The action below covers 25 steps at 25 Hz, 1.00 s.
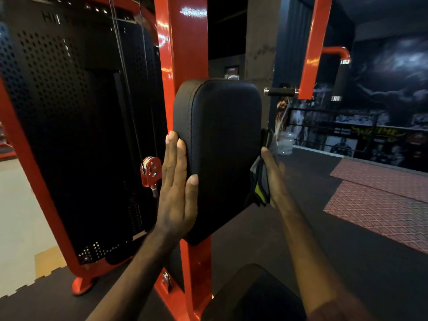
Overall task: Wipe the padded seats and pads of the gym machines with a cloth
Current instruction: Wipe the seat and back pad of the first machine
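Note:
A black padded back pad (222, 144) stands upright on the red machine post (183, 42) in the middle of the view. My left hand (177, 181) lies flat against the pad's left edge, fingers straight and pointing up. My right hand (271, 177) holds a grey, black and yellow cloth (261, 181) pressed against the pad's right edge; its fingers are partly hidden by the cloth. A black padded seat (252, 295) shows at the bottom, under my forearms.
A black perforated weight-stack cover (76, 126) in a red frame stands to the left, with a red pulley (150, 170). Right of the pad are a red arm with black handles (340, 77), a water jug (286, 142), a railing and a red patterned floor mat (379, 205).

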Tool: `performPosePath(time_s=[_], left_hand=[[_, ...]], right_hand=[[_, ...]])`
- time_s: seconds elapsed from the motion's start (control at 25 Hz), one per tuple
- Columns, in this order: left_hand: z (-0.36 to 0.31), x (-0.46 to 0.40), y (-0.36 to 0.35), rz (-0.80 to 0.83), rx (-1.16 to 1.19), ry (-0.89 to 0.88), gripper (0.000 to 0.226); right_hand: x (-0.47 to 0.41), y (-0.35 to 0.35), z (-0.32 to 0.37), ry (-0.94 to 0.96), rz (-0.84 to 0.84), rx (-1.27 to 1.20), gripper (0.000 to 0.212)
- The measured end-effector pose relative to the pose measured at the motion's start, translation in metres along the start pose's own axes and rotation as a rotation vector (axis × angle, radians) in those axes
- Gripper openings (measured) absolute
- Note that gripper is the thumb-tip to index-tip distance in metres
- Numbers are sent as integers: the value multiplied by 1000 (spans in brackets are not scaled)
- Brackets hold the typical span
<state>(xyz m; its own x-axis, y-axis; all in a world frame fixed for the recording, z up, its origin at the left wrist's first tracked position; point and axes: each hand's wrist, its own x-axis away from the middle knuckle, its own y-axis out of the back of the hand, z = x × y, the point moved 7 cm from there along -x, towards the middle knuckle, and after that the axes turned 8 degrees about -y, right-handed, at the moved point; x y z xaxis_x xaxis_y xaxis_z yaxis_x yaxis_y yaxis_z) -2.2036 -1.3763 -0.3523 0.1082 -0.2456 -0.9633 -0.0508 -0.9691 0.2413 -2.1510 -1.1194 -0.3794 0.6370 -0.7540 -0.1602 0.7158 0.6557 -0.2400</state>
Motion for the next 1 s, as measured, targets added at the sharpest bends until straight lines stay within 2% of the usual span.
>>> performPosePath(time_s=[0.08, 0.16, 0.24, 0.36, 0.44, 0.6, 0.76, 0.88, 1.0], left_hand=[[1, 0, -1, 1, -1, -13, 62], [1, 0, -1, 1, 3, -13, 62], [0, 0, 0, -4, 6, -17, 62], [0, -1, 0, -3, 15, -24, 62], [0, -1, 0, -10, 7, -35, 62], [2, -1, -1, -16, -6, -50, 62], [1, 0, 1, -14, -3, -42, 62], [0, -1, 1, -11, -4, -34, 60], [0, -1, 2, -17, -7, -23, 60]], right_hand=[[-16, -9, 45, 88, -15, 2, 29], [-19, -19, 71, 188, -27, -37, 25], [-12, -17, 53, 193, -24, -76, 21], [-8, -1, 1, 66, 25, -50, 23], [-18, -1, 14, 28, 11, -6, 26], [-29, -31, 123, 228, 95, 180, 34], [-18, -66, 194, 480, 166, 580, 56], [9, -95, 212, 654, 226, 822, 42], [45, -125, 218, 833, 339, 891, 30]])
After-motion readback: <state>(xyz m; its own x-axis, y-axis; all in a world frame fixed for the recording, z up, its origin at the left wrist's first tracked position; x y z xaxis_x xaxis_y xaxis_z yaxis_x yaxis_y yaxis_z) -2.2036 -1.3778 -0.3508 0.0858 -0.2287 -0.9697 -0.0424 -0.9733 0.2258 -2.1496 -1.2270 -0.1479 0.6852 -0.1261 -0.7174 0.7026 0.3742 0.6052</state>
